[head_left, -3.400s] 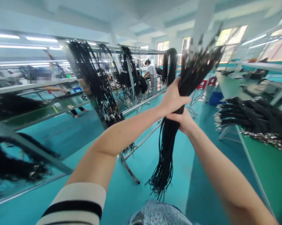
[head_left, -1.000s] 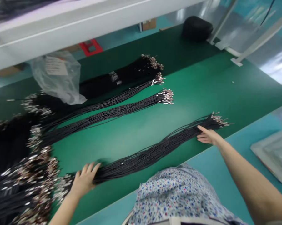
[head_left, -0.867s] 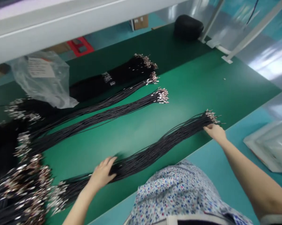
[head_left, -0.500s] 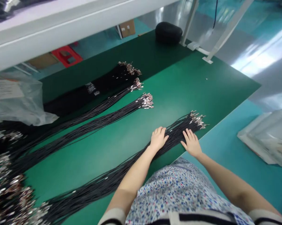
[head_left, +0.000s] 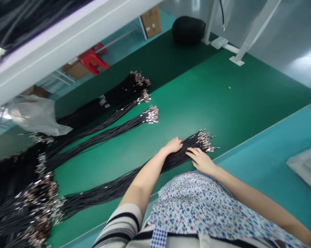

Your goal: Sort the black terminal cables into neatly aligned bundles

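A long bundle of thin black cables (head_left: 129, 179) lies along the near side of the green table, its metal-tipped ends (head_left: 206, 141) fanned out at the right. My left hand (head_left: 173, 145) is curled over the far edge of this bundle, fingers together, some tips hidden against the cables. Just to its right, my right hand (head_left: 201, 160) rests on the bundle near the tips, fingers stretched out and fairly flat. Two slimmer cable bundles, a middle one (head_left: 114, 130) and one behind it (head_left: 119, 113), lie farther back, apart from both hands.
A thick dark cable stack (head_left: 85, 112) lies at the back beside a clear plastic bag (head_left: 39, 115). Many metal ends (head_left: 41, 203) crowd the left. A white shelf beam (head_left: 67, 38) crosses above. A black pouch (head_left: 188, 30) sits near the metal posts (head_left: 256, 29). The green table (head_left: 248, 100) ends at right.
The view has shifted and turned. My left hand has gone from spread fingers to curled over the bundle. My right hand has moved left along the cables, closer to my left.
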`<state>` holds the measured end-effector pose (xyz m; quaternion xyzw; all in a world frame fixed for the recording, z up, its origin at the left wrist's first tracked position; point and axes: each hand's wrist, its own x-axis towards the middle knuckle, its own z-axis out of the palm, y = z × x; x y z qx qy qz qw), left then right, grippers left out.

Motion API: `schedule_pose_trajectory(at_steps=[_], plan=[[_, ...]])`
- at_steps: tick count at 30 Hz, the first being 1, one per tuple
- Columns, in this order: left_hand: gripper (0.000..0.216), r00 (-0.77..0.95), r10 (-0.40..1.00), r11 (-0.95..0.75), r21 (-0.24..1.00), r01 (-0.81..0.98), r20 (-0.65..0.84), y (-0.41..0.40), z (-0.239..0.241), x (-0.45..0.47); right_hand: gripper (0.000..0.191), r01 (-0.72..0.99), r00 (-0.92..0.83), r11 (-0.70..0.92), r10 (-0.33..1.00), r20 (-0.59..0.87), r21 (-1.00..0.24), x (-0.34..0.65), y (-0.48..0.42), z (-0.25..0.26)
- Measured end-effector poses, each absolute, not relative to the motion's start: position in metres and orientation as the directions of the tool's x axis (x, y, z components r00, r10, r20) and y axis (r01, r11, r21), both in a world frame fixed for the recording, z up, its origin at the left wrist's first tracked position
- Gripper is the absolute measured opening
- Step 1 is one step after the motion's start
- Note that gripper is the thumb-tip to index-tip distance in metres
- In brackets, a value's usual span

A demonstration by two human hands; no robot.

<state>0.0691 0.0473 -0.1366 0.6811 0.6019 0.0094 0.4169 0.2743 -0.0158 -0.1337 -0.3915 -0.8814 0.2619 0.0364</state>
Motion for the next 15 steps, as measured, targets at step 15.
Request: schedule_pose_trajectory(at_steps=[15], plan=[[0.038,0.122,0.882,0.468,0.877,-0.106,-0.456,0.024,-0.115,0.042,0.024,0.065,-0.369,-0.339,0.866,-0.338,-0.939,0.243,0.058,-0.113]])
